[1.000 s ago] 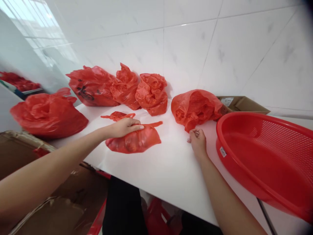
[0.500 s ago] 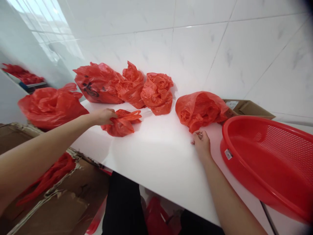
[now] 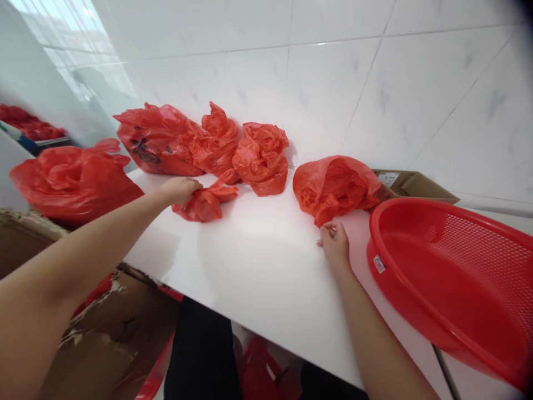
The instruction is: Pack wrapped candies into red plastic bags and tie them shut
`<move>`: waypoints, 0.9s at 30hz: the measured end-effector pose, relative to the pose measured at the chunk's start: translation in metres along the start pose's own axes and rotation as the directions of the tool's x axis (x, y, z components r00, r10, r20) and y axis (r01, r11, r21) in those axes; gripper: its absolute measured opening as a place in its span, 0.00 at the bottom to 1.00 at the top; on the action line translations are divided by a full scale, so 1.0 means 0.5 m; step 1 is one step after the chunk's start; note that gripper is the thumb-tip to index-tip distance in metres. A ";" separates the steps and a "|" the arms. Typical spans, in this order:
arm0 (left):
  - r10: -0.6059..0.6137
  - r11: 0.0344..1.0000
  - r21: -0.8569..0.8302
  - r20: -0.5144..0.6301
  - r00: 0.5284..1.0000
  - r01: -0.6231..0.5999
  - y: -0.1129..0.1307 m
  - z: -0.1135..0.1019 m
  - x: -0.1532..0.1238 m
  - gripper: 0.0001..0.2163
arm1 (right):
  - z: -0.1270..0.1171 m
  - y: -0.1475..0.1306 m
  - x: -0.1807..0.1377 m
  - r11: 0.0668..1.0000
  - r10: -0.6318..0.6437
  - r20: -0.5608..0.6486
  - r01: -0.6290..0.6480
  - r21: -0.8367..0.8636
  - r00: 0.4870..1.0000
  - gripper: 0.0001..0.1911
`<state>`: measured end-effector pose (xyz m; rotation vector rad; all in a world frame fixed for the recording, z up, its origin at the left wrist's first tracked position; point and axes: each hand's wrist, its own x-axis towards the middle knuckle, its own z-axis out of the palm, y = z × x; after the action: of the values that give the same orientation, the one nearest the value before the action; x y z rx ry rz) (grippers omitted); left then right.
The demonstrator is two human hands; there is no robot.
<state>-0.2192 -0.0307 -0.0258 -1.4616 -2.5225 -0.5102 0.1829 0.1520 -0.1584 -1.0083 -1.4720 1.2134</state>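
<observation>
My left hand [image 3: 183,190] is closed on the gathered top of a small, knotted-looking red plastic bag [image 3: 204,205], which sits low over the white table. What is inside that bag is hidden. My right hand [image 3: 335,240] has its fingers curled at the lower corner of a larger red plastic bag [image 3: 337,180], seeming to pinch the thin film there. This larger bag lies on its side, its crumpled mouth facing me. Behind the small bag, several full red plastic bags [image 3: 262,158] stand in a row along the wall.
A big red plastic basket [image 3: 416,283] with mesh sides occupies the table's right end, in front of an open cardboard box [image 3: 420,186]. On the left, another red bag [image 3: 75,180] rests by torn cardboard boxes [image 3: 125,300]. White tiles [image 3: 325,100] line the back.
The view has shifted slightly to the right. My left hand has turned, drawing the small bag's top up and back. My right hand remains at the larger bag's corner.
</observation>
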 end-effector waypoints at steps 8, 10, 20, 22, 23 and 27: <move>0.126 0.971 0.186 0.148 0.981 -0.153 -0.010 -0.038 0.032 0.16 | 0.002 0.000 0.000 1.000 0.007 -0.009 -0.007 -0.026 1.000 0.09; 0.131 0.964 0.213 0.145 0.981 -0.160 -0.004 -0.019 0.028 0.17 | 0.002 -0.001 0.000 0.999 0.010 -0.006 -0.010 -0.034 1.000 0.09; -0.004 0.982 0.180 -0.254 0.967 0.051 0.097 0.101 -0.092 0.24 | 0.009 0.001 0.010 0.999 -0.009 -0.004 0.008 -0.050 1.000 0.07; 0.042 0.992 0.124 -0.323 0.945 -0.001 0.159 0.126 -0.120 0.23 | 0.014 -0.003 0.013 0.997 -0.014 -0.005 0.013 -0.079 1.000 0.06; 0.070 0.995 0.093 -0.341 0.937 -0.041 0.196 0.139 -0.136 0.22 | 0.016 -0.011 0.009 0.995 -0.020 -0.002 0.019 -0.101 1.000 0.05; 0.245 0.960 -0.057 -0.293 0.924 -0.273 0.361 0.188 -0.215 0.20 | 0.010 -0.107 -0.071 0.979 -0.181 0.085 0.188 -0.075 0.980 0.03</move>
<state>-0.0076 0.0012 -0.1112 -1.5966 -2.0727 -0.7440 0.1840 0.1076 -0.1118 -0.8657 -1.6502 1.0755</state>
